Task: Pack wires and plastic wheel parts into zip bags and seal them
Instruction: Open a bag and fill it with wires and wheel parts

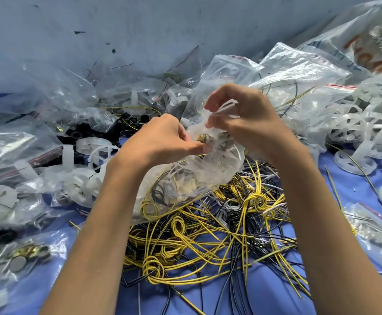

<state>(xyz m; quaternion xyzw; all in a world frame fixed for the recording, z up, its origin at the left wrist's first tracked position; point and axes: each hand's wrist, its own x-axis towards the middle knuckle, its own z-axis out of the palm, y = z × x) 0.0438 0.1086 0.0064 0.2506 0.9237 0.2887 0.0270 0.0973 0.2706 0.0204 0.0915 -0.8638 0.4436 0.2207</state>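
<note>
The clear zip bag (185, 178) is held up at the centre of the view, just above the heap of loose wires (208, 235). Its lower end sags toward 7 o'clock and shows coils of yellow, black and white wire through the plastic. Higher up inside it sits a small brass-coloured part (202, 138).

The left hand (162, 137) pinches the bag's side between thumb and curled fingers, right beside that brass part. The right hand (247, 117), at 1 o'clock from the left one, grips the crumpled upper edge of the bag with bent fingers.

The wire heap spreads from the bag down toward 5 and 6 o'clock over the blue desk (265, 292). At 3 o'clock lies a pile of white plastic wheel parts (363, 123). More white wheel parts in bags (80, 185) lie at 9 o'clock, with black rings (78, 133) behind them. Empty clear bags (299, 69) stand at 1 o'clock, in front of a large printed sack (367, 42). At 8 o'clock a bag of metal discs (26, 253) rests on the desk.
</note>
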